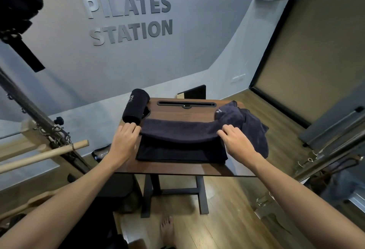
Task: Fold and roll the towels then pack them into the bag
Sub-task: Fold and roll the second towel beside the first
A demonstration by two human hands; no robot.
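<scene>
Worktop (pixel 173 169) of dark wood on a black frame carries all the cloth, and both hands are on it. Along its far edge, beyond the hands, runs a long black slot (pixel 186 103).

Largest of the cloth is the dark towel (pixel 177 130) being worked: it lies across the worktop as a long fold, its thick folded edge running from one hand to the other, with a flatter folded layer lying nearer the person, below and between the two grips. The left hand (pixel 123 139) pinches the left end of that fold, fingers curled over the edge, so this grip is closed on the towel. The right hand (pixel 237 140) grips the fold at its right part, fingertips pressed down into the cloth, likewise grasping the towel.

Past the right hand, farther right and away, a loose heap of towels (pixel 248 122) lies bunched, spilling over the worktop's right edge; a small pale label shows on its top.

Just beyond the left hand's fingertips stands a rolled towel (pixel 135 107), black, tight, lying at a slant with a pale logo on its side; whether the fingers touch it cannot be told.

Below the left wrist, off the worktop's left edge, part of a clear-sided bag (pixel 100 153) with dark trim shows.
</scene>
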